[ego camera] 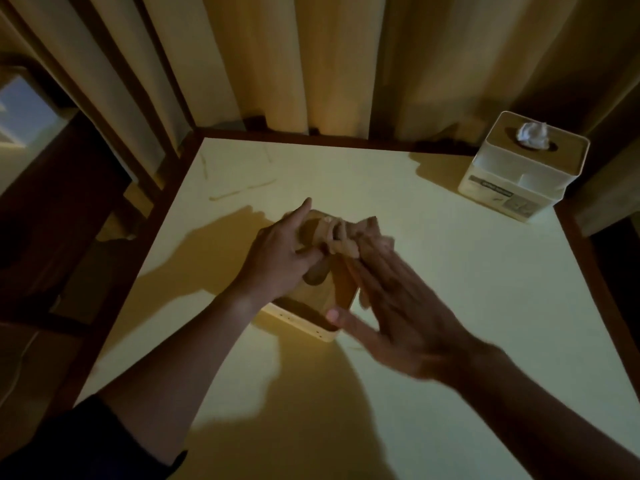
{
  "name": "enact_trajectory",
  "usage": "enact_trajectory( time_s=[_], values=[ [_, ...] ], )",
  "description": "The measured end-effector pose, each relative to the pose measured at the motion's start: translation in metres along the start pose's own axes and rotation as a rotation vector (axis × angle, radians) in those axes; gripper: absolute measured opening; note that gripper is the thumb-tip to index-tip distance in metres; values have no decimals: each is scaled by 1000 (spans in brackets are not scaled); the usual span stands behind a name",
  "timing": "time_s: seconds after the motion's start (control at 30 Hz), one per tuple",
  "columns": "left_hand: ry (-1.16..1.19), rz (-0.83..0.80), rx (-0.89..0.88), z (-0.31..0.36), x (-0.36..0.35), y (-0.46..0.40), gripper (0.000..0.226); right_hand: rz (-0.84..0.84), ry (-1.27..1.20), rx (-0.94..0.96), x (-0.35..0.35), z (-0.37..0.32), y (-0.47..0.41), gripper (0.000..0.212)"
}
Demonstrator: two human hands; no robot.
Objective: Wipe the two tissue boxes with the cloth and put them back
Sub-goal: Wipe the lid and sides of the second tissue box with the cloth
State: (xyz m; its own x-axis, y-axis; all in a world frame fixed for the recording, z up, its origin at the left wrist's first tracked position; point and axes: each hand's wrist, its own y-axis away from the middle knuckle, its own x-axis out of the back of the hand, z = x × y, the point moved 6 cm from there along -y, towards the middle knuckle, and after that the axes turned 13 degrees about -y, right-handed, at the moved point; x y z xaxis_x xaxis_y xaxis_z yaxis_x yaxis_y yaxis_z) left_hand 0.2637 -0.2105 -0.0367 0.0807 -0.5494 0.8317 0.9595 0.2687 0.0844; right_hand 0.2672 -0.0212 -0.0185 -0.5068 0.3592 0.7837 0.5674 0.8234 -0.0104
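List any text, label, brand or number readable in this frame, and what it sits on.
No text can be read here.
Far tissue box: a label on its front face carries a dark strip with pale lettering, too blurred and small to read.
Near tissue box, under the hands and the cloth: only a row of small holes on its side, no lettering visible.

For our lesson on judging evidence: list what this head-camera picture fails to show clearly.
1. Head view: right hand and crumpled beige cloth are motion-blurred; grip unclear.
2. Left hand covers the wooden-lidded tissue box's slot.
3. White square tissue box's label print is too small.
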Motion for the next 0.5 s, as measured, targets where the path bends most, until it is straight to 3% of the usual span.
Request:
enact_trajectory(
  time_s=[0.2,0.5],
  values=[
    [51,-11,-32,-2,1,0,81,-51,122,145,-41,-49,50,98],
    [41,10,-22,-2,1,-2,80,28,-12,-1,9,23,-20,83]
  ],
)
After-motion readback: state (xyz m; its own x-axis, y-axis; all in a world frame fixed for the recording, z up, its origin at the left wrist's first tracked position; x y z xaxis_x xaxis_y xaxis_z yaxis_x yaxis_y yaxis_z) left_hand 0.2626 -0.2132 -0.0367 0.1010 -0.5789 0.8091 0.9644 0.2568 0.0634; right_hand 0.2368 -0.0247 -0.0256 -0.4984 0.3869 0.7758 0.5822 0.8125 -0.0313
